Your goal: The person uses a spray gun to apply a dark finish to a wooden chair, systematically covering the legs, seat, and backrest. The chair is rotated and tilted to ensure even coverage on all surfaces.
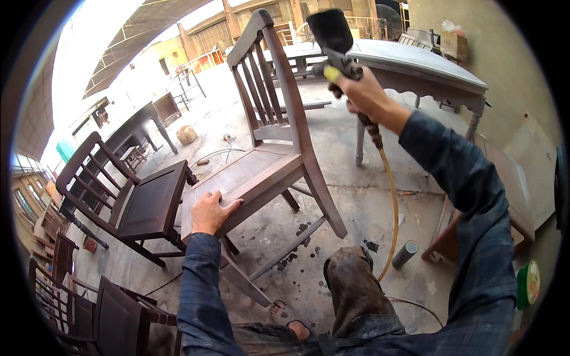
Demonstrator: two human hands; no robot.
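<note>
A wooden chair (261,169) with a slatted back stands tilted in front of me, its brown surface covered in a pale greyish film. My left hand (211,212) grips the near edge of its seat, thumb on top; the other fingers are partly hidden. Raised to the right of the chair's back, my right hand (369,94) is wrapped around a spray gun (341,62). A black cup (330,29) sits on top of the gun, and a yellowish hose (392,202) hangs from its handle. The nozzle points left toward the chair's back slats.
A dark chair (151,199) stands close on the left, with more dark chairs (119,311) at the lower left. Behind on the right is a long table (415,56) with carved legs. A grey cylinder (405,254) stands on the stained floor near my knee. The hose trails beside my leg.
</note>
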